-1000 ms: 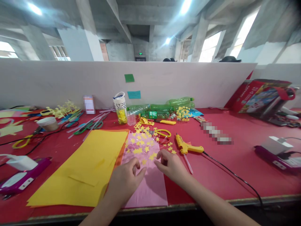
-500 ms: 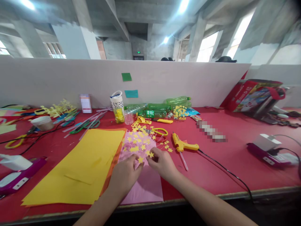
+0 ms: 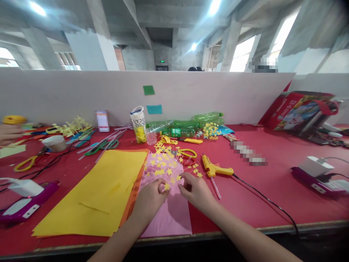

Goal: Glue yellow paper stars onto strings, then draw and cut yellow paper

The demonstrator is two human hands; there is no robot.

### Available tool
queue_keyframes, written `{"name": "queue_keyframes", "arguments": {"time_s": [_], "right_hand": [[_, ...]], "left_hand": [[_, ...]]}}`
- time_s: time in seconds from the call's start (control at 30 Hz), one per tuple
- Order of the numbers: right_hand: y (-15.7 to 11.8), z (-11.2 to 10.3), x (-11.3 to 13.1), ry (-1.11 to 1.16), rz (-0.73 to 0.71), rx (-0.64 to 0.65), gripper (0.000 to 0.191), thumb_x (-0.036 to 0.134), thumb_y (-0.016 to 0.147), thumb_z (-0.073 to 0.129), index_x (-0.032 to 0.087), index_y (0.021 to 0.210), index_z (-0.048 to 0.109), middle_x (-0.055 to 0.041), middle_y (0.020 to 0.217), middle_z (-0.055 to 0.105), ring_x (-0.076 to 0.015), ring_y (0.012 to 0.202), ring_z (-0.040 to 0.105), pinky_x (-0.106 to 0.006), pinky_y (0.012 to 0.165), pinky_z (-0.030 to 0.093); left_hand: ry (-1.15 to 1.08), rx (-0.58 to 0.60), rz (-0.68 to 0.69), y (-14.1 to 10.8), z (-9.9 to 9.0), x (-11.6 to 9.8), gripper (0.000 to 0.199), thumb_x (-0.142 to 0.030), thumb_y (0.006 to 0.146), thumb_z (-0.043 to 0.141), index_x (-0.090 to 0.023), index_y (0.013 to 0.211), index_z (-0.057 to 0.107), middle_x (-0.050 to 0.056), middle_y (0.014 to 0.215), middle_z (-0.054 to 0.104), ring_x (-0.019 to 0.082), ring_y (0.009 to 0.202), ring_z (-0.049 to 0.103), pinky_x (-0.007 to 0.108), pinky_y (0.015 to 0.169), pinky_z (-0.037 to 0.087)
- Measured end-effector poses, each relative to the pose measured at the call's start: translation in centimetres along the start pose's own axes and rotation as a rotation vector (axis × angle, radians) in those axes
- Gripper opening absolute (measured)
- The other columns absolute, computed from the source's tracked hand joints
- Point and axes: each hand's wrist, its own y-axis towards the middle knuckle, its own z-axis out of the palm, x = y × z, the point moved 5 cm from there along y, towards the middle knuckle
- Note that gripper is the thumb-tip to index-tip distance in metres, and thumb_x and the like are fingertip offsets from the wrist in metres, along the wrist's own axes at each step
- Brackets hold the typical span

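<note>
A yellow paper star (image 3: 166, 186) is pinched between the thumb and finger of my left hand (image 3: 153, 196). Beside it, my right hand (image 3: 196, 187) has its thumb and forefinger apart, the forefinger tip at another small yellow star (image 3: 179, 178). I cannot make out whether that star is touched. Both hands are over a pink sheet (image 3: 174, 218), with more yellow stars (image 3: 160, 163) scattered on its far half. To the left lies a stack of yellow paper (image 3: 92, 196) with orange sheets under it.
A yellow glue gun (image 3: 214, 168) with its cord lies right of my hands. Yellow-handled scissors (image 3: 188, 153), green bottles (image 3: 188, 125) and a white cup (image 3: 138, 123) stand or lie behind. Power strips (image 3: 29, 209) sit at both sides. Another person's hand (image 3: 11, 134) shows blurred at far left.
My right hand has drawn slightly away from the left, its thumb and forefinger opening. The left still pinches its star. Another person's hand has appeared at the far left.
</note>
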Motion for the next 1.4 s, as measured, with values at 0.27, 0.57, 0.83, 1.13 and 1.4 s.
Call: {"name": "queue_keyframes", "arguments": {"time_s": [0.27, 0.57, 0.83, 1.13, 1.4], "right_hand": [[0.4, -4.4, -0.9, 0.07, -0.018, -0.203, 0.017, 0.016, 0.079, 0.047, 0.02, 0.089, 0.06, 0.0028, 0.06, 0.055, -0.012, 0.05, 0.048, -0.023, 0.051, 0.036], [2.1, -3.9, -2.2, 0.142, -0.024, -0.082, 0.021, 0.01, 0.073, 0.049, 0.019, 0.086, 0.063, -0.0028, 0.084, 0.067, -0.0158, 0.075, 0.063, -0.026, 0.065, 0.049], [0.9, -2.5, -0.4, 0.137, -0.054, 0.023, 0.016, 0.01, 0.077, 0.051, 0.018, 0.083, 0.063, -0.0031, 0.079, 0.069, -0.0151, 0.071, 0.064, -0.025, 0.066, 0.049], [1.0, -4.6, -0.8, -0.107, -0.076, -0.041, 0.02, 0.016, 0.083, 0.048, 0.021, 0.096, 0.062, -0.0027, 0.085, 0.069, -0.0159, 0.072, 0.064, -0.024, 0.065, 0.047], [3.0, -7.7, -6.0, -0.519, -0.051, 0.048, 0.01, 0.015, 0.078, 0.057, 0.018, 0.076, 0.067, -0.0055, 0.08, 0.066, -0.0192, 0.078, 0.059, -0.027, 0.068, 0.041]], "left_hand": [[-0.398, 0.071, -0.119, -0.2, 1.3, 1.6, 0.021, -0.032, 0.074, 0.056, -0.018, 0.091, 0.059, -0.005, 0.055, 0.051, 0.014, 0.047, 0.052, 0.025, 0.045, 0.036], [-1.09, 0.196, -0.368, -0.6, 2.3, 1.6, 0.059, -0.023, 0.062, 0.073, -0.02, 0.111, 0.041, 0.007, 0.088, 0.07, 0.017, 0.062, 0.069, 0.023, 0.049, 0.05], [-1.23, 0.059, -0.392, 0.0, 0.9, 2.6, 0.056, -0.008, 0.062, 0.066, -0.024, 0.112, 0.045, 0.009, 0.128, 0.057, 0.02, 0.095, 0.069, 0.028, 0.077, 0.055], [-1.031, -0.054, -0.236, 0.9, -1.3, 4.5, 0.052, -0.014, 0.061, 0.063, -0.022, 0.108, 0.041, 0.006, 0.104, 0.061, 0.016, 0.08, 0.066, 0.031, 0.072, 0.053], [-0.253, -0.524, 0.047, 0.1, -6.8, 5.1, 0.03, -0.035, 0.077, 0.06, -0.023, 0.101, 0.048, 0.002, 0.092, 0.058, 0.017, 0.076, 0.059, 0.03, 0.072, 0.046]]}}
